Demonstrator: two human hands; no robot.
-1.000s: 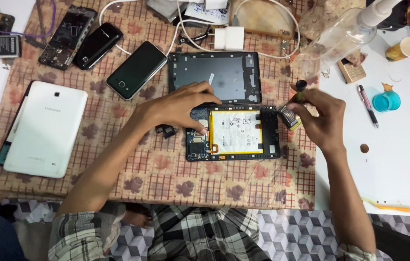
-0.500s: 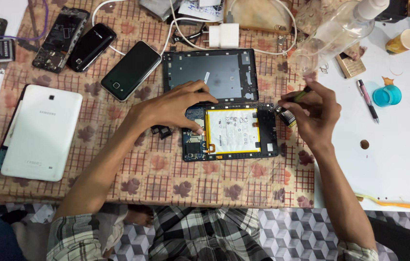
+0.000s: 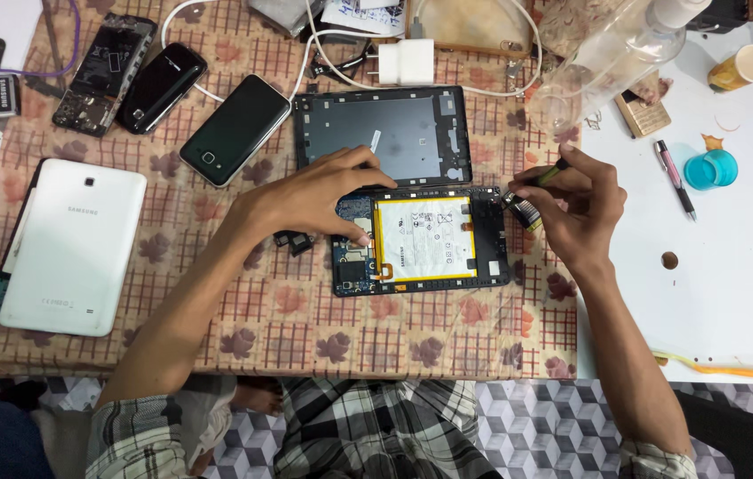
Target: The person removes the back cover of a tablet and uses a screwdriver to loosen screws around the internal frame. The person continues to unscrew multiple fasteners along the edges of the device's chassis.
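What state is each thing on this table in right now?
Opened tablet: back off, battery showing, steadied by left hand.
Dark back cover: detached, lying above the tablet.
White tablet: closed, face down.
Small tool: pinched in right hand.
Black phone: screen dark.
Blue cup: upright.

Right hand [image 3: 576, 206] with its small tool [image 3: 550, 172] now slightly higher beside the opened tablet [image 3: 421, 239].
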